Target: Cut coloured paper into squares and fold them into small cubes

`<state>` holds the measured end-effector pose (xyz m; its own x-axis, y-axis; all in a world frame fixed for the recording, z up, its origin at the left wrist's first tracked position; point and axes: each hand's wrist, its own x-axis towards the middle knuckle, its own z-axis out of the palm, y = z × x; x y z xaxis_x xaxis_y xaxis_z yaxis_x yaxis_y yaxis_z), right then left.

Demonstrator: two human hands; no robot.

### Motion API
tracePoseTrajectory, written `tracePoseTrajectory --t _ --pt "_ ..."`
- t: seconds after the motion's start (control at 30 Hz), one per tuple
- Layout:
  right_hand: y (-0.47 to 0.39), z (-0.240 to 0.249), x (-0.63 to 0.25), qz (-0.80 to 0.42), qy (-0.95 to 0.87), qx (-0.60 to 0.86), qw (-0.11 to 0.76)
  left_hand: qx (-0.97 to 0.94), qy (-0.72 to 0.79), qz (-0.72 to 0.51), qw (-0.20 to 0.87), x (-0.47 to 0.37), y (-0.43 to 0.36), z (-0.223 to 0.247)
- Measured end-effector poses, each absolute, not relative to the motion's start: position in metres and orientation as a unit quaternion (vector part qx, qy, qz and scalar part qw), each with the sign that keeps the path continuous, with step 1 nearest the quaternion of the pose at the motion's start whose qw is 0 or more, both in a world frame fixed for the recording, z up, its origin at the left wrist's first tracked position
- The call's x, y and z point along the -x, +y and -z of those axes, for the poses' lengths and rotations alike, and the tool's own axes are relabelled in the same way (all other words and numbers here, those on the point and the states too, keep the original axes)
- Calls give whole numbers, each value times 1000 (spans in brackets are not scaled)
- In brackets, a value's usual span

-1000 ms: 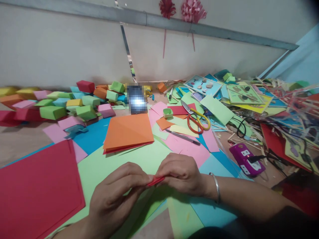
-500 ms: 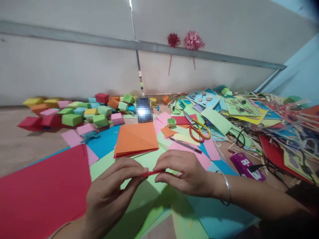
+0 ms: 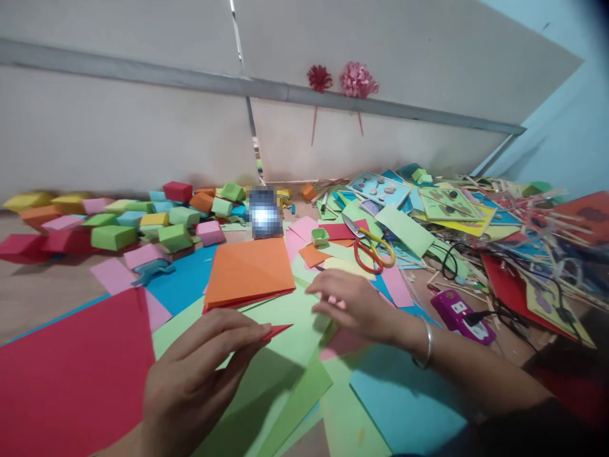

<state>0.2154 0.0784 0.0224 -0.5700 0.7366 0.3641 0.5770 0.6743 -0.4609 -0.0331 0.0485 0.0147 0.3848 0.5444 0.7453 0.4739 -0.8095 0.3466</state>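
My left hand [image 3: 204, 365] is closed in a pinch on a small folded red paper [image 3: 278, 331], whose pointed end sticks out to the right past the fingertips. My right hand [image 3: 354, 308] is apart from it, fingers bent with a gap between them and nothing seen in the grip. A silver bangle circles that wrist. Under both hands lie light green sheets [image 3: 257, 381]. Just beyond my left hand sits a stack of orange paper squares [image 3: 250, 270] with red edges below. Scissors [image 3: 368, 244] with red and yellow handles rest beyond my right hand.
Large red paper [image 3: 71, 374] covers the left. Several coloured paper boxes [image 3: 114, 237] line the back left. A blurred-out phone-like object [image 3: 265, 212] stands behind the orange stack. On the right are a purple power strip [image 3: 462, 316], cables, and piled sticks and cards [image 3: 451, 206].
My right hand has let go of the red paper and moved right, its fingers apart. The paper stays pinched in my left hand. The view has shifted slightly.
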Motion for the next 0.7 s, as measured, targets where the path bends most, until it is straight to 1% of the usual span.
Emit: tracePoseTrajectory --t 0.03,0.1,0.13,0.23,0.33,0.4,0.47,0.53,0.63,0.7 --pt "84 -23 -226 -116 -853 452 233 -835 299 -462 14 34 49 -12" --pt "93 -25 -245 -53 -807 579 102 -845 277 -457 -38 35 51 -6" --pt "96 -24 -252 -35 -788 613 40 -850 266 -452 -57 35 52 -3" --pt "99 -14 -260 -35 -782 623 -8 -852 261 -448 -72 35 54 1" --pt "98 0 -256 -38 -795 605 -15 -835 292 -465 -26 35 57 0" --pt "97 3 -253 -32 -799 600 -13 -824 311 -473 10 35 58 0" --pt "94 -1 -252 -17 -809 587 17 -820 318 -475 31 35 59 -1" --pt "88 -11 -251 21 -838 538 89 -822 311 -477 28 35 60 0" --pt "73 -29 -245 129 -878 412 207 -827 296 -478 -1 34 61 1" --pt "63 -40 -239 168 -883 367 241 -831 294 -472 -18 33 60 1"
